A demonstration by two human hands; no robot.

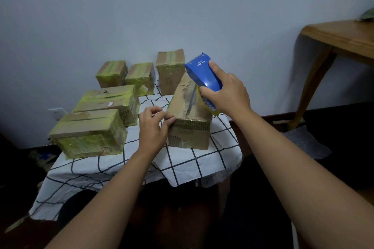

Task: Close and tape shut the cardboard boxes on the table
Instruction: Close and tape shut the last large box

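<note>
You have six cardboard boxes on the desk [212, 168] in front of you. Five of them carry yellow-green tape: two large ones to the left of the bare brown box [190, 123], namely the nearest large box [89, 133] and the second large box [109, 101] just behind it, and three smaller ones behind the brown box along the wall, the left small box [111, 74], the middle small box [140, 78] and the tall box [170, 73]. One blue tape dispenser [204, 75] sits above the brown box. Your two hands are in view. One checked cloth [121, 166] covers the desk. One wooden table [340, 40] stands well to the right of the brown box.
</note>
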